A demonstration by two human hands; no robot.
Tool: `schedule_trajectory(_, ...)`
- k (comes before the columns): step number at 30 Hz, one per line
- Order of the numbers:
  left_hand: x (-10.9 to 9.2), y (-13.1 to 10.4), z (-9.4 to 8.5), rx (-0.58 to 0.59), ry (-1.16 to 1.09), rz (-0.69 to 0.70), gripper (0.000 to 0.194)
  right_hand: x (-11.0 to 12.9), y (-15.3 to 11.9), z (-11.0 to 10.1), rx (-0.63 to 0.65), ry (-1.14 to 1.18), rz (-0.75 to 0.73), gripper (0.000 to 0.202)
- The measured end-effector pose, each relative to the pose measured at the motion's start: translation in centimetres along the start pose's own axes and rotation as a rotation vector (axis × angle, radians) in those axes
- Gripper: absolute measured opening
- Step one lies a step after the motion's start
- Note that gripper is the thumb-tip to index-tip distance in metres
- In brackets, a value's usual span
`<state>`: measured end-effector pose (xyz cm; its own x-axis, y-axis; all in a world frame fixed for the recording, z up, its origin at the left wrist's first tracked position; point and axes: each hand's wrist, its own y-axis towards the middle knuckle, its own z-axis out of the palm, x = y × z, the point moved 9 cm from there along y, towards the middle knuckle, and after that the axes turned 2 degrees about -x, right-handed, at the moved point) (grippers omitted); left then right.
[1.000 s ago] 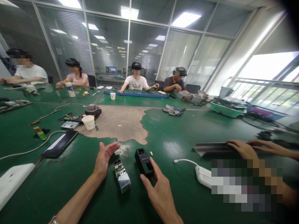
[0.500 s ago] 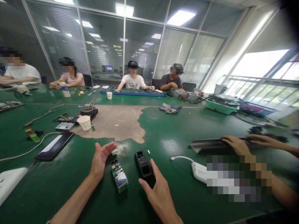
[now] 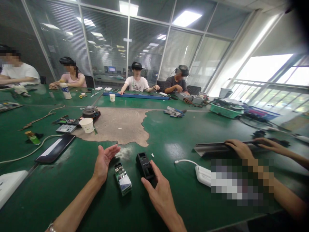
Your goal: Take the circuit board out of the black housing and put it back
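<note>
My right hand (image 3: 158,190) has its thumb and fingers around the near end of a black plastic casing (image 3: 145,165), which has rectangular cutouts and a row of small holes. To its left a small green circuit board assembly (image 3: 123,179) lies on the green tabletop (image 3: 149,212), with a pale block on its near half. My left hand (image 3: 103,162) is open just left of the board, palm turned inward and fingers stretched out, holding nothing. A small white scrap (image 3: 152,155) lies beyond the casing.
A phone (image 3: 56,149), a white power strip (image 3: 12,185) and a paper cup (image 3: 87,125) are at left. Right of me, a co-worker's hands (image 3: 241,149) rest on a dark metal channel (image 3: 212,149), near a white adapter (image 3: 205,175). Several people sit across the table.
My right hand has closed in on the black casing, which has shifted slightly away from me. My left hand has kept its pose. The whole view has drifted a little.
</note>
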<state>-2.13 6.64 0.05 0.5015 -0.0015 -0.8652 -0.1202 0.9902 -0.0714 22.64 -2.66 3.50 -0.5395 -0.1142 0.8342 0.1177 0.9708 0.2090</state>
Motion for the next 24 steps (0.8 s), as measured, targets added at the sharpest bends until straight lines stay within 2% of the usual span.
schedule_trajectory(6, 0.0, 0.1, -0.3, -0.012, -0.034, 0.008, 0.079, 4.1, -0.4, 2.6, 0.113, 0.137, -0.079, 0.066)
schedule_trajectory(10, 0.1, 0.2, -0.4, -0.029, -0.074, -0.027, 0.081, 5.8, -0.8, 4.3, 0.177, 0.142, -0.098, 0.067)
schedule_trajectory(17, -0.1, 0.4, -0.5, -0.028, -0.085, -0.015, 0.079, 6.9, -1.4, 5.4, 0.216, 0.043, -0.150, 0.069)
schedule_trajectory(24, 0.2, 0.4, -0.8, -0.034, -0.096, -0.035, 0.081, 6.5, -2.9, 6.0, 0.155, -0.048, -0.289, 0.069)
